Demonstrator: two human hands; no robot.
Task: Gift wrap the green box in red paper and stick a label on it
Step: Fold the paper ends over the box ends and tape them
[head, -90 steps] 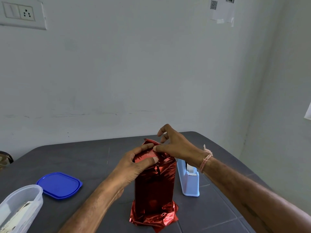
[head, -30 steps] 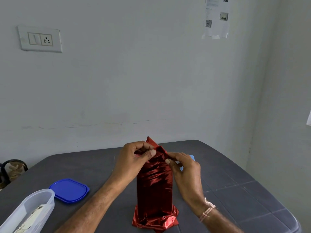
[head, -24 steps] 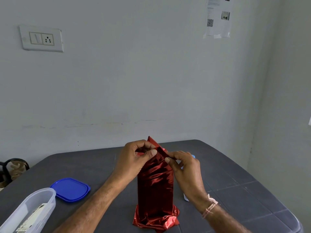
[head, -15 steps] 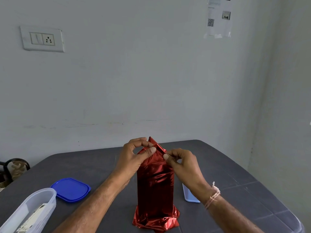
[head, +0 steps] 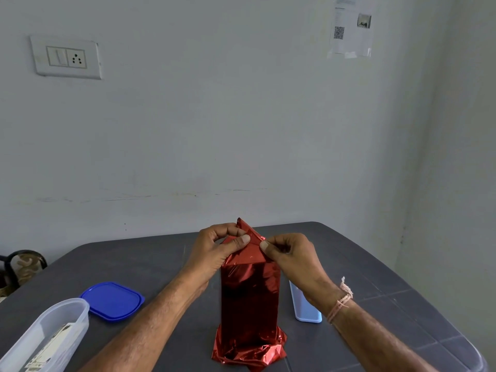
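Fig. The red paper (head: 249, 299) sheathes the green box, itself hidden, standing upright at mid-worktop (head: 161, 267). The lower end lies crumpled and no label shows, so end folds, taping and labelling seemingly remain. Above, the left hand (head: 214, 251) and right hand (head: 292, 256), close together, each pinch the paper's peaked top flap between thumb and fingers.

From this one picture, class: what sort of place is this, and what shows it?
Probably a plain room in a home or small office: a bare wall with a switch-and-socket plate, a printed sheet taped up, and a dark table holding a plastic container and a blue lid.
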